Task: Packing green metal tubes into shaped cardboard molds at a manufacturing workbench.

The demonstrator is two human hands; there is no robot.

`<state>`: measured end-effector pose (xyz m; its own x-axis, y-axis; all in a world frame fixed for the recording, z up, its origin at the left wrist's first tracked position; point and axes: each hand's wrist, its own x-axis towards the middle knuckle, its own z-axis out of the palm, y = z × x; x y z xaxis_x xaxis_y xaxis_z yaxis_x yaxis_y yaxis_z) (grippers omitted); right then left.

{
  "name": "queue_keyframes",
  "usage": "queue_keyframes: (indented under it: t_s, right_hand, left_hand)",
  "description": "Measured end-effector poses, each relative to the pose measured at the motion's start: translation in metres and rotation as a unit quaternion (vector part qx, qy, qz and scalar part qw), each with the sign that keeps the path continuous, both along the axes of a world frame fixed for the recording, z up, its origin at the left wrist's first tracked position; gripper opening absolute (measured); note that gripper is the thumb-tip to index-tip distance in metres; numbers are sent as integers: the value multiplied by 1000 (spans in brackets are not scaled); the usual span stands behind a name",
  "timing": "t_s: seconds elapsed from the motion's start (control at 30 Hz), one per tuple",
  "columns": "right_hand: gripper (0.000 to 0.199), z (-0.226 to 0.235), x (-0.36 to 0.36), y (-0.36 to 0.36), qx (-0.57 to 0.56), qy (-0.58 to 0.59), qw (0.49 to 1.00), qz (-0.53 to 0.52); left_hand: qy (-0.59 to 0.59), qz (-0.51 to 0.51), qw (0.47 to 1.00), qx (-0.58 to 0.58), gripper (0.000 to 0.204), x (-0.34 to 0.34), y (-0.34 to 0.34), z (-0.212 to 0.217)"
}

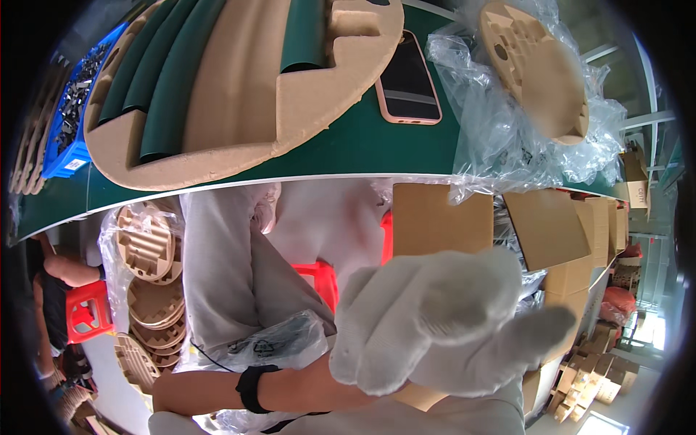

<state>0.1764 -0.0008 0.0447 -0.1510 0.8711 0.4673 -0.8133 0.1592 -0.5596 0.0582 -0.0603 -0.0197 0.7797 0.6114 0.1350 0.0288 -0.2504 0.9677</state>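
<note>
My left hand [442, 319] wears a white knit glove and is raised over my lap in the lower middle. A black band circles its bare wrist. Its fingers are bent and closed together, while one digit sticks out to the right. What the fingers hold, if anything, is hidden. No part of my right hand can be made out. Beyond the left hand, a large tan molded pulp tray [232, 156] lies on the green table [348, 152], with several dark green tubes [174, 101] in its grooves. A pink-edged phone [409, 80] lies right of the tray.
Clear plastic wrap [471, 138] and another pulp tray [533, 69] lie at the table's right. A blue bin [69, 163] of small metal parts stands left. Below are stacked pulp trays [156, 304], a red stool [87, 312] beside a person, and open cardboard boxes [453, 217].
</note>
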Motion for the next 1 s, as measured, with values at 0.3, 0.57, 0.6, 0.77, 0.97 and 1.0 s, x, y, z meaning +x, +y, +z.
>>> queue_keyframes:
  t_s: [0.3,0.57,0.6,0.77,0.97,1.0]
  right_hand:
    - [71,13,1,4,-5,-187,977,-100]
    - [66,-13,2,9,167,-217,957,-100]
    - [66,-8,2,7,165,-221,956,-103]
    - [20,-19,-26,4,187,-353,810,-430]
    - [52,-18,-16,5,443,-513,606,-417]
    - [46,-20,-17,3,458,-543,574,-407]
  left_hand:
    - [-43,8,998,-47,32,4,-9,2]
    - [-46,19,989,-137,62,-3,-23,-13]
    - [-49,14,989,-138,62,0,-27,-9]
    - [-96,75,971,-205,54,0,-27,-8]
    - [-111,39,974,-193,51,5,-32,-17]
    - [-114,32,974,-192,51,4,-32,-20]
